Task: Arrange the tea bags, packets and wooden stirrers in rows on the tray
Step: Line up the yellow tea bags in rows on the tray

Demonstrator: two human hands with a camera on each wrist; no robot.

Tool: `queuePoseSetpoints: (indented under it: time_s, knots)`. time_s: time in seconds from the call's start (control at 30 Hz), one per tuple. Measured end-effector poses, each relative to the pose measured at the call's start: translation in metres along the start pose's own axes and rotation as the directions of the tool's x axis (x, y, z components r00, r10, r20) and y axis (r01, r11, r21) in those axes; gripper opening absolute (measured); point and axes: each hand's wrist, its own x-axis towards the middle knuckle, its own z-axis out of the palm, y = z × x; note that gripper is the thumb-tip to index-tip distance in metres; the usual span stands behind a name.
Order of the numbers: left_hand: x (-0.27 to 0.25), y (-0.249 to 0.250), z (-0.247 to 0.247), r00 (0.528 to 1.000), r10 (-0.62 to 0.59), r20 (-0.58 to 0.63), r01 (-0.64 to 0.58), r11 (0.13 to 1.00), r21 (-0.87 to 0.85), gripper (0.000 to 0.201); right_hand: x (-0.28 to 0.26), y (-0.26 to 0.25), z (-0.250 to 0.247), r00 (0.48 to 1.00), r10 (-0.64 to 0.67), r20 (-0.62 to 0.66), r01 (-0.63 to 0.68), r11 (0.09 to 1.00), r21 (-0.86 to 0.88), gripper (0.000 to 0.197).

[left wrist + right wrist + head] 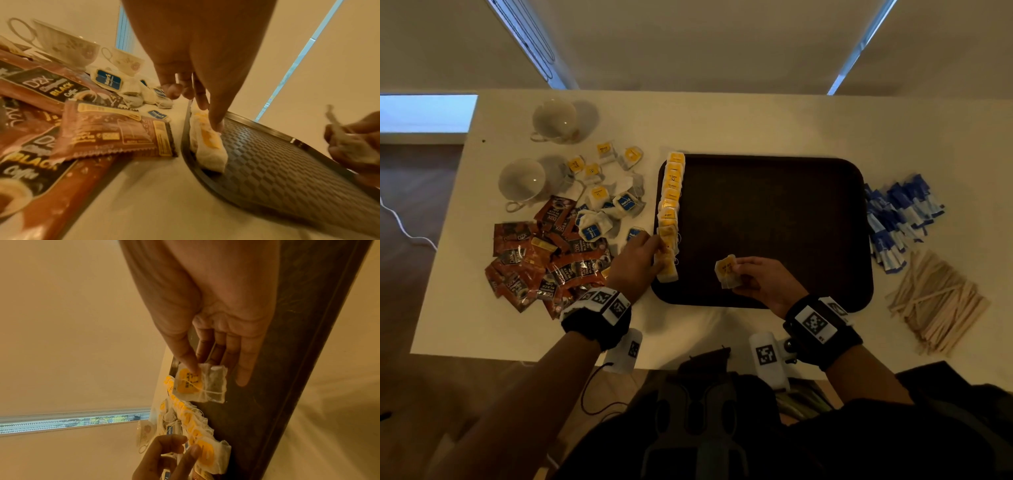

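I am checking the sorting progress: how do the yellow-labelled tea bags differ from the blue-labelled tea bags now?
The yellow-labelled tea bags mostly stand in one overlapping row along the left edge of the dark tray; the blue-labelled tea bags lie in a loose heap on the white table. Both are white paper sachets.
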Motion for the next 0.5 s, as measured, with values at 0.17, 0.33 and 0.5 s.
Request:
queuePoseSetpoints:
  time_s: [0.17, 0.33, 0.5]
  knots:
    - [-0.023, 0.006, 0.014, 0.993, 0.064, -0.098, -0.063, 0.998, 0.015, 0.026, 0.002, 0.0, 0.002, 1.0, 0.002, 0.004, -0.002, 1.0, 0.001, 0.012]
    - [-0.03, 0.015, 0.026, 0.987, 0.077, -0.144, -0.07, 0.996, 0.053, 0.019, 0.001, -0.001, 0.003, 1.0, 0.004, 0.005, -0.004, 1.0, 0.001, 0.013]
    - [-0.024, 0.01, 0.03, 0.995, 0.071, -0.069, -0.068, 0.997, 0.043, 0.016, 0.001, -0.001, 0.0, 1.0, -0.001, 0.007, 0.001, 1.0, 0.002, 0.019]
